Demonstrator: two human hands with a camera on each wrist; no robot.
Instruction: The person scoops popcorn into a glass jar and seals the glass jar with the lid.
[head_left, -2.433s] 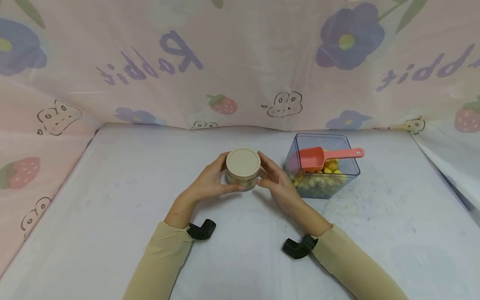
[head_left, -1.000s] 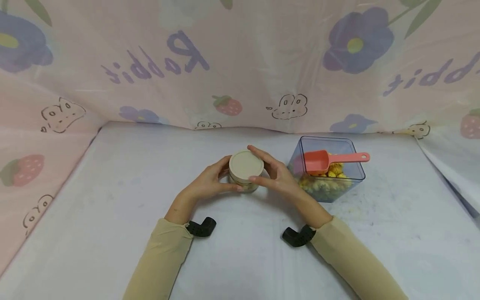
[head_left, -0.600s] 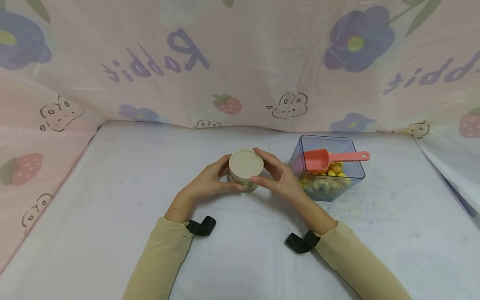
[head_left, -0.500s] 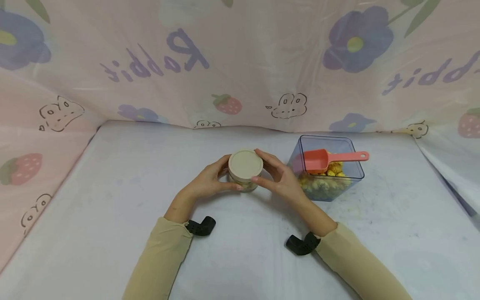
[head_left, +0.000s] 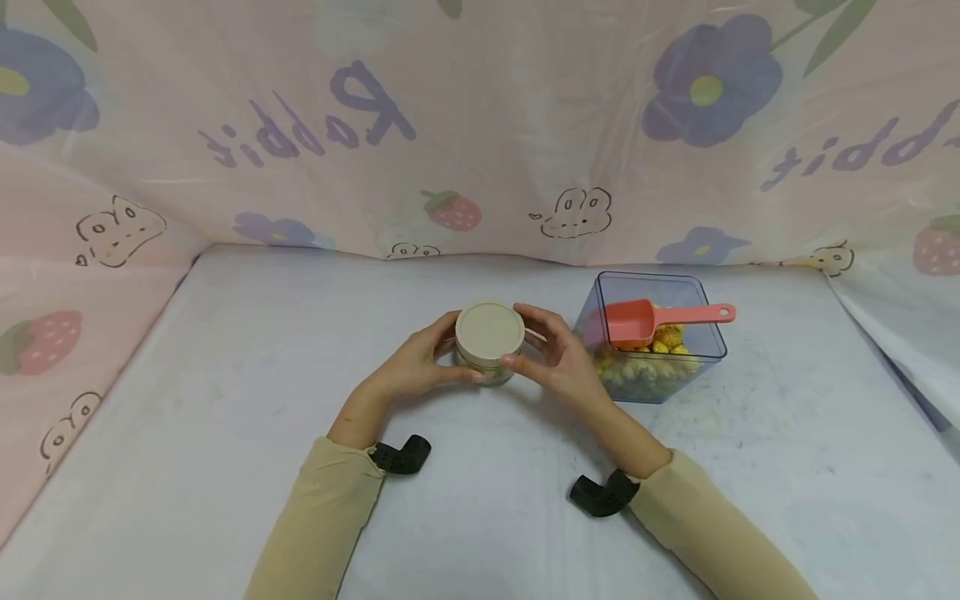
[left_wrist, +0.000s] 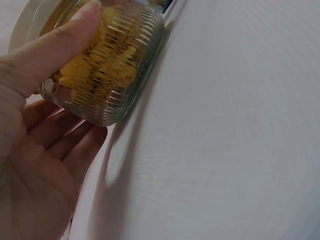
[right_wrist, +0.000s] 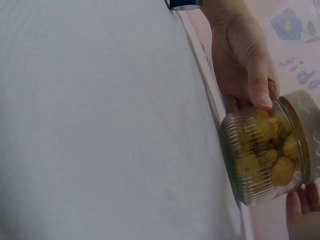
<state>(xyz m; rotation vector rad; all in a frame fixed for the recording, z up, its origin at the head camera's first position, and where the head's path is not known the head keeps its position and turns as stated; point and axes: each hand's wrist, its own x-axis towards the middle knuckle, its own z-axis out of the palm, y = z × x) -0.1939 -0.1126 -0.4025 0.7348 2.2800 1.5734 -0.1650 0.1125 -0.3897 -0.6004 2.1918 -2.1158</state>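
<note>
A small ribbed glass jar [head_left: 487, 367] [left_wrist: 112, 70] [right_wrist: 262, 157] of yellow popcorn stands on the white table [head_left: 225, 400], capped by a beige lid [head_left: 490, 331]. My left hand [head_left: 411, 367] grips the jar's body from the left, its thumb lying across the glass in the left wrist view. My right hand [head_left: 558, 357] holds the lid's rim from the right, thumb in front and fingers behind.
A clear square tub [head_left: 705, 346] of popcorn stands just right of my right hand, with a coral scoop [head_left: 637, 321] lying across its top. A pink printed cloth [head_left: 480, 125] walls the table at the back and both sides.
My right hand has shifted round the lid, its fingers moving from over the lid's far edge toward the right side. The jar and left hand stay where they were.
</note>
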